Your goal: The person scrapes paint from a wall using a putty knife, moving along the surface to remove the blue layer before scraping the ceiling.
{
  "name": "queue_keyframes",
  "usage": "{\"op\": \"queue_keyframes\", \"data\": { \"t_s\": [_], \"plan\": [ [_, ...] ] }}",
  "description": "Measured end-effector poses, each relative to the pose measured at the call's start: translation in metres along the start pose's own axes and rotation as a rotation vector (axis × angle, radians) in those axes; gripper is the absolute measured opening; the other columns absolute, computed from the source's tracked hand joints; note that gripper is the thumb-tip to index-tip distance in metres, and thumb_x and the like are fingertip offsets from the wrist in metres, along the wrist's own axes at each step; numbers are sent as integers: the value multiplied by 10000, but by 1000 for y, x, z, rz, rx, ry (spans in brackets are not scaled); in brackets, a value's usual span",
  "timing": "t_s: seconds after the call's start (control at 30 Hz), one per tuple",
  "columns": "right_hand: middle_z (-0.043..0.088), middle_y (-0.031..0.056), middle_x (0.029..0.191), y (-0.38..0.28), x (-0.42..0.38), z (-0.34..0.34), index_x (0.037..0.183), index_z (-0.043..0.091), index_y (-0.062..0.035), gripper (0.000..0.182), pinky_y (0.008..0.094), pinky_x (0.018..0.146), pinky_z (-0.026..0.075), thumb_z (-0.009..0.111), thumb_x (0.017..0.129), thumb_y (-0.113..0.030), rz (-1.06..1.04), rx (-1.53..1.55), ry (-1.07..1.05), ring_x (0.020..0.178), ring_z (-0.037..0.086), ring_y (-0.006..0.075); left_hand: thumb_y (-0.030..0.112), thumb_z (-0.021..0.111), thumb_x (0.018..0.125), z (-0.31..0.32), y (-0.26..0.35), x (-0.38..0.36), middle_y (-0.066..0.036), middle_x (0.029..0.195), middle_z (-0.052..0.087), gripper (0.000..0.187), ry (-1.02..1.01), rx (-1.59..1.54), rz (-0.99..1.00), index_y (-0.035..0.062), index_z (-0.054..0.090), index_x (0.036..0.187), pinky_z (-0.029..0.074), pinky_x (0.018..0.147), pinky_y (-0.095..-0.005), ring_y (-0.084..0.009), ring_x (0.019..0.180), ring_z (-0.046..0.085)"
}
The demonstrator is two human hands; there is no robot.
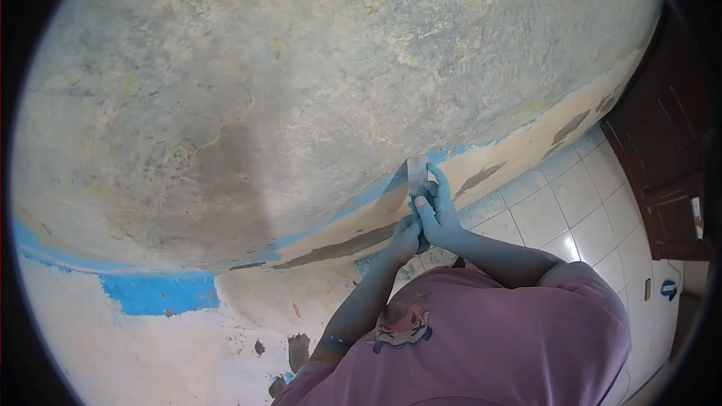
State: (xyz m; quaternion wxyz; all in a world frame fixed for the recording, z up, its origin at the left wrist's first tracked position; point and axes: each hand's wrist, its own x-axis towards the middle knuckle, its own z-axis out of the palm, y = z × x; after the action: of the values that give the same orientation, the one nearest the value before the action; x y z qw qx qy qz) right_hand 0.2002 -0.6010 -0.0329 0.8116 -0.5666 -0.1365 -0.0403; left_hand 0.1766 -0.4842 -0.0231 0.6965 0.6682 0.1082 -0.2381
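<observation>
A scraper with a flat pale blade (417, 173) is held against the wall (338, 90), at the blue paint strip above the cream lower band. My right hand (442, 214) is closed round the scraper, with a finger stretched along the blade's edge. Just below it, my left hand (407, 237) wraps round the lower part of the handle. Both hands look dusty and touch each other. The wall above is rough and grey, with patchy, worn paint.
A white tiled floor (538, 214) runs along the wall's foot at right. Dark wooden furniture (658, 128) stands at the far right. A small blue object (668, 288) lies on the floor. At lower left is a wall with a bright blue patch (162, 293).
</observation>
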Motion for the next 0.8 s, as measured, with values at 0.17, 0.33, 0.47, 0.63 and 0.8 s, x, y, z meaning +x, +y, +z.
{"op": "queue_keyframes", "data": {
  "t_s": [0.17,0.33,0.47,0.63,0.8],
  "plan": [
    [523,77,938,-11,-8,7,1252,310,-34,372,228,604,452,432,944,-203,126,200,143,693,549,106,496,185,957,9,-8,-14,-56,565,522,555,-121,85,-208,57,515,880,352,383,-241,-126,417,473],
    [511,20,708,-18,0,-6,1011,501,-67,274,222,514,414,435,950,-325,544,273,15,554,492,105,480,266,958,33,-29,-14,-60,559,508,497,101,-106,-44,55,505,866,372,397,-268,-156,434,484],
    [481,5,640,-32,-6,-8,964,488,-84,284,223,459,390,419,948,-360,636,233,36,509,474,90,451,344,954,53,-48,-20,-26,584,495,476,98,-305,-7,54,527,765,358,410,-259,-125,438,453],
    [432,-1,620,-7,-50,-36,887,457,-94,274,247,435,360,442,940,-363,751,100,71,492,412,98,457,370,945,105,-114,-20,-15,587,496,477,331,-329,55,52,559,778,370,473,-246,-98,513,466],
    [443,1,602,11,-59,-53,879,456,-77,320,257,441,373,433,935,-391,872,23,53,473,418,97,486,391,928,106,-133,-19,5,532,456,484,79,-545,-135,73,539,725,325,404,-237,-91,461,452]
  ]
}}
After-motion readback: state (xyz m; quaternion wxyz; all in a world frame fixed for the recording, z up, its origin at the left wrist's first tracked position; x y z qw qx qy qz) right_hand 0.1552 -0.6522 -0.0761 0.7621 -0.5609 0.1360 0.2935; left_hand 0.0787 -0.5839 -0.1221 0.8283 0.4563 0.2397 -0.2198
